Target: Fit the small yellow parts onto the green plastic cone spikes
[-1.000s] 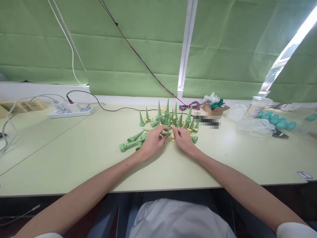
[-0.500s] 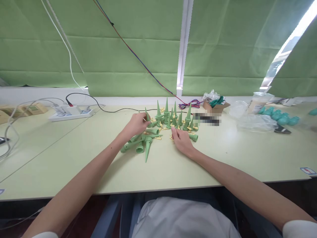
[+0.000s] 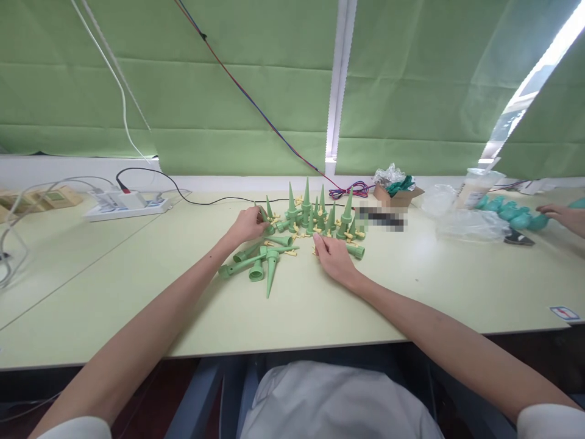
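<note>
My left hand is closed with its fingertips on a green plastic spike, at the left edge of a group of upright green spikes with small yellow valves. My right hand rests on the table in front of that group, its fingers curled; whatever it holds, if anything, is hidden. Yellow bits show beside its fingertips. Just behind it lies a green tube-like piece. Between and below my hands, several green spikes lie loose in a pile, some with open, hollow ends.
On the left of the table are a white power strip and cables. A small cardboard box, a plastic bag and teal bulb-shaped pieces stand at the right. Another person's hand reaches in there.
My left hand has drawn slightly left, and a green spike shows at its fingertips. My right hand stays about where it was. Another person's hand has appeared at the right edge.
</note>
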`<action>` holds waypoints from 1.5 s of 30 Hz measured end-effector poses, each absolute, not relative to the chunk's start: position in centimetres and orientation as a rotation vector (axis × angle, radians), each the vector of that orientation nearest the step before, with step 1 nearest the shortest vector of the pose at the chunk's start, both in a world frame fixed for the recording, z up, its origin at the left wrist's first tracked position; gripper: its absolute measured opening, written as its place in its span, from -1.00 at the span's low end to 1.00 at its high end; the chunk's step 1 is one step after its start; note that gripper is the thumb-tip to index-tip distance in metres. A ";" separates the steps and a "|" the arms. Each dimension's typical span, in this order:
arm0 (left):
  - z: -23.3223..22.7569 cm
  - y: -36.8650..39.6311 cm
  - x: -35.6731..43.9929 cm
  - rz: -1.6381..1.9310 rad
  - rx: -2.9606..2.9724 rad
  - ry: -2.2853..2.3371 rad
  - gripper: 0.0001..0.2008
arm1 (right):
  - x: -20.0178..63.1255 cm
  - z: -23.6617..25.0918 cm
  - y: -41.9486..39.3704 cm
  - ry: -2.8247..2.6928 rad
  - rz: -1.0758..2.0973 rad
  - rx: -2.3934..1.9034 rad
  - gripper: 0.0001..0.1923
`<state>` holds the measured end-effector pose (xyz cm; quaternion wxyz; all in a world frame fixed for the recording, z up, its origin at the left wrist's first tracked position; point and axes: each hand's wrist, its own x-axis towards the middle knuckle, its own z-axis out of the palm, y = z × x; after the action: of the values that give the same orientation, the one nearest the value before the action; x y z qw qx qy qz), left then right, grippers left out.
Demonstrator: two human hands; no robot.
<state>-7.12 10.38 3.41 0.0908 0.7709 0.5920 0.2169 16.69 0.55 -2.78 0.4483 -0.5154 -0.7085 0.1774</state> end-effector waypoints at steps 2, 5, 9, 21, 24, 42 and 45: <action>3.2 10.4 -7.3 0.649 2.290 1.759 -0.87 | 16.7 -2.8 0.6 -1.759 0.439 -1.273 -0.46; 3.1 10.4 -7.5 0.667 2.297 1.777 -0.88 | 16.7 -2.8 0.6 -1.762 0.446 -1.276 -0.46; 2.9 10.4 -7.4 0.686 2.312 1.779 -0.85 | 16.7 -2.8 0.7 -1.762 0.466 -1.283 -0.45; 3.8 8.3 -7.4 0.762 2.338 1.824 -0.81 | 16.7 -2.7 0.6 -1.781 0.453 -1.291 -0.47; 4.0 8.0 -7.5 0.552 2.509 1.635 -0.87 | 16.7 -2.7 0.6 -1.780 0.454 -1.288 -0.47; 3.3 8.9 -6.5 0.258 2.620 1.387 -0.72 | 16.7 -2.7 0.7 -1.786 0.460 -1.280 -0.47; 3.5 8.5 -6.5 0.350 2.663 1.351 -0.76 | 16.7 -2.7 0.7 -1.776 0.443 -1.279 -0.48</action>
<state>-6.47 8.45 3.51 0.0676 0.8837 0.4484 0.1162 16.69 0.67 -2.69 0.4390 -0.5146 -0.7146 0.1784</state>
